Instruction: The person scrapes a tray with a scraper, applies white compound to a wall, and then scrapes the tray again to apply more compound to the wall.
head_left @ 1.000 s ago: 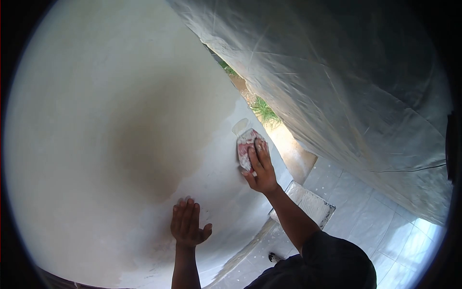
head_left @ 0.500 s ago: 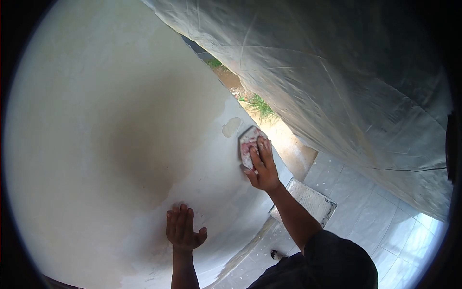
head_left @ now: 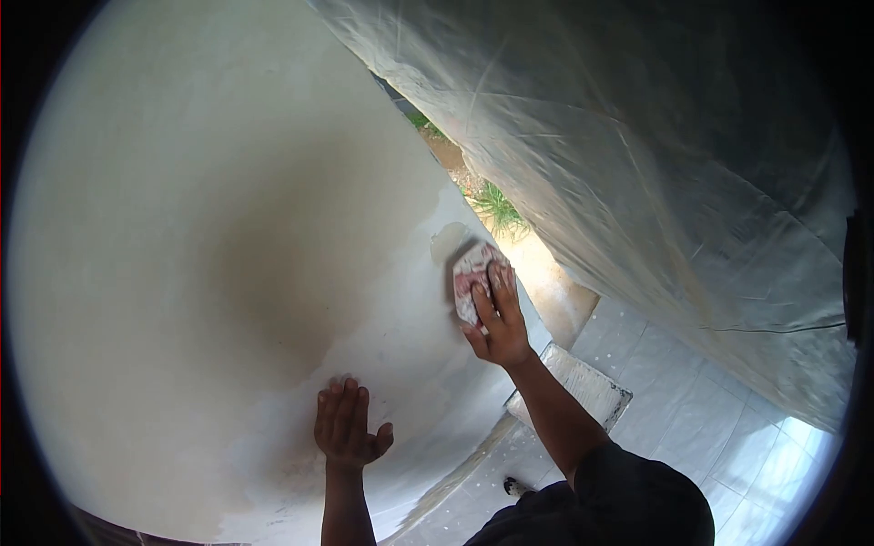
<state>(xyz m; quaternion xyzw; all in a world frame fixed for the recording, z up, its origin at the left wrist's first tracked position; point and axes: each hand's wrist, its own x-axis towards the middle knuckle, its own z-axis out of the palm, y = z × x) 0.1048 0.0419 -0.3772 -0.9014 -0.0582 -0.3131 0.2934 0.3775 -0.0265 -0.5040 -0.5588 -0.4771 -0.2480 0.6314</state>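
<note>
My right hand grips a pad-like block, white with reddish smears, and holds it against the pale wall near its right edge. A rounded, lighter patch on the wall lies just above and left of the block. Lower and to the left, my left hand rests on the wall with its fingers stretched upward and the thumb apart; nothing is in it. The surface around both hands looks whiter than the wall above.
A large translucent plastic sheet hangs at the right. Between it and the wall show grass and bare ground. Below are a whitish, stained rectangular board or box and grey floor tiles with white specks.
The view has shifted slightly, so the wall edge and the lighter patch appear a little further right. My right hand and the block stay close to the edge; my left hand has hardly moved.
</note>
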